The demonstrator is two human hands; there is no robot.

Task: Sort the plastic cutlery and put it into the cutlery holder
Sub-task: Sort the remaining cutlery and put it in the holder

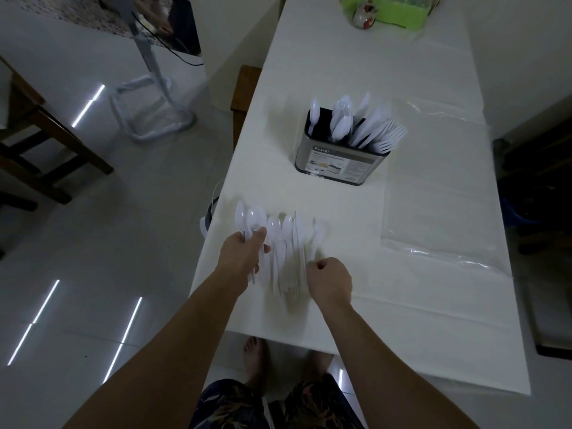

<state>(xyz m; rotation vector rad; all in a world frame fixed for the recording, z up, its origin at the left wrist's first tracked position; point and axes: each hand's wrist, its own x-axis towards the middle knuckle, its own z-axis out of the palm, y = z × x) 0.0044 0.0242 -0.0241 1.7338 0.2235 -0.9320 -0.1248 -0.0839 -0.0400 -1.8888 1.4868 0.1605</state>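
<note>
A steel cutlery holder (337, 164) with a black rim stands on the white table (402, 320); white plastic spoons (340, 122) and forks (387, 134) stick out of it. Nearer me, several white plastic spoons (286, 243) lie side by side on the table. My left hand (243, 255) grips a few spoons (247, 218) at the left end of that row, their bowls pointing away. My right hand (329, 281) rests curled at the right side of the row; whether it pinches a handle is hidden.
A clear plastic bag (439, 181) lies flat right of the holder. A green box (393, 7) and a small jar (365, 15) stand at the table's far end. The table's left edge is close to my left hand. Wooden chairs (40, 140) and a metal stand (154, 97) are on the floor left.
</note>
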